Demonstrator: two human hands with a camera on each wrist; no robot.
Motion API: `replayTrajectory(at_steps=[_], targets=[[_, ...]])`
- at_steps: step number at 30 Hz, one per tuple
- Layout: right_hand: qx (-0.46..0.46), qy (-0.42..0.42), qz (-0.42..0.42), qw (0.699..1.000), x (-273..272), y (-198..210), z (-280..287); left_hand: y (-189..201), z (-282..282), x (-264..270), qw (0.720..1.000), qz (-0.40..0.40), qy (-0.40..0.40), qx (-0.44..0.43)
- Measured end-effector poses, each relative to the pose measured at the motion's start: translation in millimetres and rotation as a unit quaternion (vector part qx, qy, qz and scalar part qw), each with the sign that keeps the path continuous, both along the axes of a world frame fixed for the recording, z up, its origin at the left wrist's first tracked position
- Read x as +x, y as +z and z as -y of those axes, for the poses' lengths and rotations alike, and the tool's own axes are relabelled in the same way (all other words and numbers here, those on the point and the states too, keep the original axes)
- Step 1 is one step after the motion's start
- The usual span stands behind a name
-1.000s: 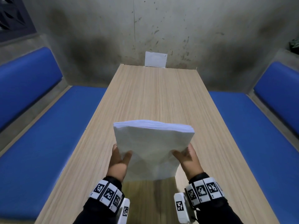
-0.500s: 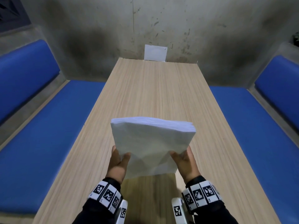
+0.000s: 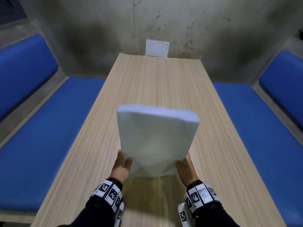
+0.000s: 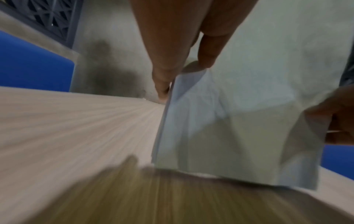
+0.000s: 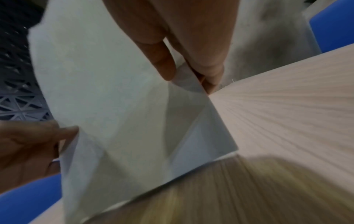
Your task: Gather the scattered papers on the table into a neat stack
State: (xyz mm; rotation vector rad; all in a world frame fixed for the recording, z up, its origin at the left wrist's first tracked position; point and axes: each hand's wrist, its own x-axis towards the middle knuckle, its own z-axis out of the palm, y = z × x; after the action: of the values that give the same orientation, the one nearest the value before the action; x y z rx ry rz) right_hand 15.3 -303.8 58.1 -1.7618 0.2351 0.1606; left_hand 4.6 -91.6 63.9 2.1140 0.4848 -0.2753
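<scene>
A thick stack of white papers (image 3: 157, 140) stands upright on its lower edge on the wooden table (image 3: 147, 82), near me. My left hand (image 3: 122, 164) pinches its lower left side, thumb on the near face. My right hand (image 3: 185, 166) pinches the lower right side the same way. The left wrist view has the stack (image 4: 239, 121) between the left thumb and fingers (image 4: 164, 72), its bottom edge on the table (image 4: 67, 128). In the right wrist view the stack (image 5: 118, 106) is creased near the right hand's fingers (image 5: 208, 66). The picture is blurred.
One white sheet (image 3: 157, 49) leans against the grey wall at the table's far end. Blue padded benches (image 3: 41, 136) (image 3: 262, 128) run along both sides of the table. The wall closes off the far end.
The stack has tipped more upright and shifted slightly, still in both hands; it now shows motion blur. The head view has dipped a little.
</scene>
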Motion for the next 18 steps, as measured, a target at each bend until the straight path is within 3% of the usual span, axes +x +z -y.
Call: replayTrajectory(at_steps=[4,7,12,18], targets=[[-0.021,0.004,-0.020,1.000,-2,12,5,6,-5,10,0.999,0.014,-0.005,-0.044],[-0.049,0.022,-0.082,0.995,-9,3,9,-4,-10,12,0.995,-0.067,-0.038,-0.056],[-0.121,0.033,-0.222,0.967,-19,-34,4,-33,0,-1,0.979,-0.198,-0.050,0.001],[-0.219,-0.003,-0.234,0.947,-21,-61,2,-36,4,-6,0.978,-0.196,-0.018,0.066]])
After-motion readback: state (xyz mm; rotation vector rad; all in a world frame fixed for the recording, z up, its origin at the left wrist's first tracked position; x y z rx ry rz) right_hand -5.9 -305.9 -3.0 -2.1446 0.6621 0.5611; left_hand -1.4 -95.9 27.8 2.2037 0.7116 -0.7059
